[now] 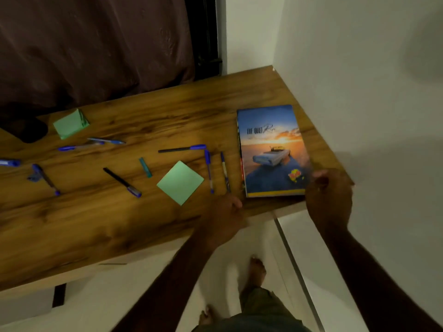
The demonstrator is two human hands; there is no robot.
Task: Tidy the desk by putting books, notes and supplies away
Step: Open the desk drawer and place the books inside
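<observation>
Right hand (328, 190) blurred, book (271, 149) title partly illegible

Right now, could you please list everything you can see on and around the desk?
desk: one, brown wood, spans the view
books: a small stack, top cover blue and orange, desk's right end
sticky note: one, green, flat near the centre
sticky pad: one, green, far left part
pens: about eight, blue or black with blue caps, scattered left of the books
short stick: one, teal, left of the sticky note
dark object: one, black, left edge; cannot tell what
curtain: one, brown, behind the desk
feet: two, bare, on the pale floor
left hand: at the desk's near edge, blurred
right hand: at the books' near right corner, grip unclear
</observation>
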